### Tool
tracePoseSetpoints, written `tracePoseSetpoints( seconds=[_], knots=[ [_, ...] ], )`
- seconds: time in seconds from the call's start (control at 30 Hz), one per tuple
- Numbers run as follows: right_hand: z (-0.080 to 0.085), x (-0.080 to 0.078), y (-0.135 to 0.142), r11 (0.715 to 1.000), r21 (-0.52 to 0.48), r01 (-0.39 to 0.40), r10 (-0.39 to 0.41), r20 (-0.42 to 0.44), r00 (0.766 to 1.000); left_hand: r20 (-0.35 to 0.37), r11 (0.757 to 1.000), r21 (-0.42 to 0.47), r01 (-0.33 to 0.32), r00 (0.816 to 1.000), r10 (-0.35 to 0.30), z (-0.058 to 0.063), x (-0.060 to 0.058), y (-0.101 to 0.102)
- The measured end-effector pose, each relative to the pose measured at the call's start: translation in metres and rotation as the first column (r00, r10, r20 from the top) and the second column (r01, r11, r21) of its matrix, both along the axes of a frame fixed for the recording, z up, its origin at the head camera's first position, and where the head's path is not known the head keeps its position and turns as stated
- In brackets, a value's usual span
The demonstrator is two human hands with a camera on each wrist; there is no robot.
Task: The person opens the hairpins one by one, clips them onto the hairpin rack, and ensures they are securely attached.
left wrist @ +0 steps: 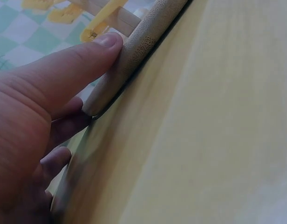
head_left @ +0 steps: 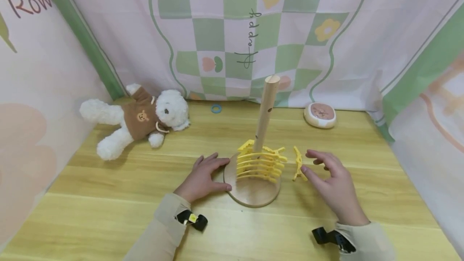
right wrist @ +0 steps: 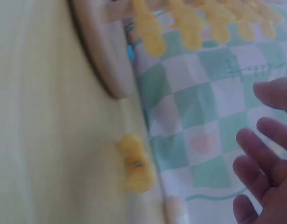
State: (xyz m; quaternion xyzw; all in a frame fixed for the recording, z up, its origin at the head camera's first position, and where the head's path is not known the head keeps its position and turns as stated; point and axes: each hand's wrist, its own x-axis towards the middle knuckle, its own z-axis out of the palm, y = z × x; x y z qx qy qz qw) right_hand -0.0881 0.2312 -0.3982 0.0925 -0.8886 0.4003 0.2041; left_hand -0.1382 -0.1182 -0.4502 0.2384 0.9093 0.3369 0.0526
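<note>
A wooden stand has a round base [head_left: 253, 193] and an upright post [head_left: 266, 108]. Several curved yellow pieces [head_left: 259, 166], with lobed ends, are stacked one above another around the post's lower part. My left hand [head_left: 204, 176] holds the base at its left edge. Its thumb [left wrist: 94, 56] lies against the rim in the left wrist view, the index fingertip farther along it. Another yellow piece [head_left: 298, 163] lies on the table right of the stand. My right hand [head_left: 333, 182] hovers beside it, fingers apart and holding nothing; in the right wrist view the loose yellow piece [right wrist: 138, 164] is apart from the fingers.
A white plush toy in a brown top [head_left: 139, 118] lies at the back left. Along the back are a small blue ring [head_left: 216, 108] and a rounded white device [head_left: 320, 115] with a brown face. Patterned curtains [head_left: 239, 31] enclose the wooden table [head_left: 90, 204].
</note>
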Motion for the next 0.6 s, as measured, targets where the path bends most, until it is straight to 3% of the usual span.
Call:
tracePoseSetpoints(
  seconds=[0.1, 0.27, 0.47, 0.6],
  knots=[
    [-0.010, -0.002, 0.002, 0.998, 0.015, 0.066, -0.068, 0.103, 0.992, 0.001, 1.000, 0.016, 0.006, 1.000, -0.006, 0.002, 0.001, 0.000],
    [-0.020, -0.007, 0.005, 0.990, 0.051, 0.133, -0.142, 0.291, 0.946, 0.002, 1.000, 0.016, 0.008, 1.000, -0.008, 0.005, 0.002, 0.000],
    [-0.027, -0.013, 0.009, 0.983, 0.137, 0.123, -0.169, 0.408, 0.897, -0.002, 1.000, 0.021, 0.010, 1.000, -0.010, 0.004, 0.002, 0.001],
    [-0.032, -0.014, 0.013, 0.974, 0.207, 0.093, -0.178, 0.442, 0.879, 0.004, 1.000, 0.011, 0.003, 1.000, -0.003, 0.002, 0.001, 0.000]
  ],
)
